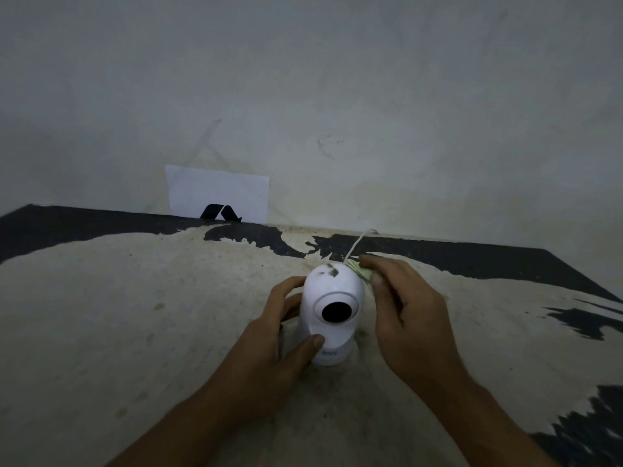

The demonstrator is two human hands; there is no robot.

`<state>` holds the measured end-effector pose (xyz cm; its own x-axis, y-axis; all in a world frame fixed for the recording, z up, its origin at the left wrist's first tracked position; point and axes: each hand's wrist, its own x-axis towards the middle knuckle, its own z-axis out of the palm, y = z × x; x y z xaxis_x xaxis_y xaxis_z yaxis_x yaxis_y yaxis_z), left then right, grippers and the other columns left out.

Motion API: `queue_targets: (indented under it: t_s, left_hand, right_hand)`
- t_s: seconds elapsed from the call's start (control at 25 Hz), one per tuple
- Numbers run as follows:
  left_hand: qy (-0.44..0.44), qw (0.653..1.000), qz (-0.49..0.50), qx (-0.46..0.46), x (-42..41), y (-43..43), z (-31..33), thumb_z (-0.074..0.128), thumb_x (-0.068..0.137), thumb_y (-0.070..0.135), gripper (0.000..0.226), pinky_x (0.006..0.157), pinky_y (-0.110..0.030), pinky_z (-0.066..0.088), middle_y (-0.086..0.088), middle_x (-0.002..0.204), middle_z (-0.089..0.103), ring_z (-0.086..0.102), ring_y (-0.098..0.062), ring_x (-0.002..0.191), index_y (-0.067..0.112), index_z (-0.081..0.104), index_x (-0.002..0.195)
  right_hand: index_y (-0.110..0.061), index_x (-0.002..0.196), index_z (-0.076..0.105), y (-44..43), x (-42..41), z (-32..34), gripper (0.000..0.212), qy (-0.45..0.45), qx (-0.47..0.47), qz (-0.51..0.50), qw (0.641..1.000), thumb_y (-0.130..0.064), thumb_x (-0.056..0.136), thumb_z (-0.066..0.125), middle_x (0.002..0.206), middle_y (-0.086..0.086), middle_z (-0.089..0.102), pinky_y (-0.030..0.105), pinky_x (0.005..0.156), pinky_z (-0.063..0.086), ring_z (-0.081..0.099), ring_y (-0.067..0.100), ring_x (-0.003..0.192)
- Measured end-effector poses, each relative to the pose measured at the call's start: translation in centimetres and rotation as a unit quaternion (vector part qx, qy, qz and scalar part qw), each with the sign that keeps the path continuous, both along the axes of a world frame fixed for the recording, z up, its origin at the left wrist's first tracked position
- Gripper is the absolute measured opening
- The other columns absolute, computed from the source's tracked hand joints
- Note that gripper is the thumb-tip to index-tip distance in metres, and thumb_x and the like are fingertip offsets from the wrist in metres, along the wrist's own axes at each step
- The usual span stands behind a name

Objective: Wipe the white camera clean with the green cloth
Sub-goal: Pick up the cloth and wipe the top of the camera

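The white camera (pixel 332 291) stands upright on the worn table, its round black lens facing me. Dark dirt specks sit on top of its dome. My left hand (pixel 283 332) grips the camera's left side and base, thumb on the front below the lens. My right hand (pixel 401 305) is at the camera's upper right, fingers closed on the pale green cloth (pixel 362 273). Only a small folded bit of cloth shows, pressed against the dome's top right edge.
A white cable (pixel 357 244) runs from behind the camera to the wall. The table (pixel 135 315) has a beige top with peeling black patches. A white paper (pixel 215 190) with a black mark leans on the wall at the back.
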<state>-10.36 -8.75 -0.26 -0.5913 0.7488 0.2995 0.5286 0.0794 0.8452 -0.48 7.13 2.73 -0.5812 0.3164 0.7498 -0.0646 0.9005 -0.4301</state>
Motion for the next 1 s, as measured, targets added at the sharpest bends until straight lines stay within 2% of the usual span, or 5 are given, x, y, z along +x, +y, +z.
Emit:
queue_targets:
  t_s: [0.12,0.48,0.68,0.84,1.0]
  left_hand:
    - [0.002,1.0,0.002,0.002,0.0,0.1,-0.1,0.063,0.077,0.041,0.065,0.078,0.012,0.028,0.046,0.114,0.038,0.032,0.038,0.101,0.061,0.018,0.12]
    - [0.01,1.0,0.012,-0.004,-0.1,0.2,-0.1,0.064,0.08,0.035,0.065,0.079,0.005,0.027,0.048,0.109,0.03,0.03,0.032,0.096,0.06,0.016,0.117]
    - [0.003,1.0,-0.002,-0.005,-0.1,0.1,-0.1,0.064,0.079,0.039,0.065,0.084,0.002,0.028,0.046,0.113,0.036,0.034,0.031,0.101,0.06,0.018,0.12]
    - [0.001,1.0,0.004,-0.007,-0.2,0.2,-0.2,0.064,0.079,0.037,0.069,0.077,0.008,0.031,0.044,0.114,0.036,0.035,0.035,0.098,0.057,0.015,0.125]
    - [-0.009,1.0,-0.006,0.001,-0.3,0.1,-0.4,0.065,0.077,0.041,0.071,0.09,-0.003,0.031,0.039,0.119,0.042,0.039,0.024,0.109,0.052,0.019,0.13]
  right_hand:
    - [-0.005,0.117,0.062,-1.1,0.8,-0.1,0.028,-0.009,0.037,0.01,0.999,-0.012,0.094,0.047,0.112,0.0,0.058,0.004,0.094,0.034,0.047,-0.007,0.104]
    - [0.003,0.114,0.062,-2.5,1.0,-0.4,0.047,-0.015,0.153,-0.011,0.988,-0.03,0.099,0.033,0.112,0.022,0.063,0.036,0.088,0.054,0.059,0.028,0.103]
    - [0.001,0.114,0.063,-1.6,1.1,-0.1,0.037,0.005,0.131,-0.035,0.991,-0.018,0.091,0.041,0.112,0.018,0.061,0.031,0.084,0.053,0.058,0.023,0.1]
    - [0.0,0.099,0.071,-3.1,0.2,-1.3,0.04,-0.036,0.218,-0.021,0.975,-0.023,0.078,0.044,0.1,0.014,0.067,0.035,0.067,0.06,0.049,0.017,0.096]
    - [0.001,0.11,0.064,-1.6,1.2,0.1,0.037,0.004,0.165,-0.039,0.986,-0.016,0.087,0.04,0.112,0.017,0.059,0.03,0.086,0.05,0.054,0.023,0.102]
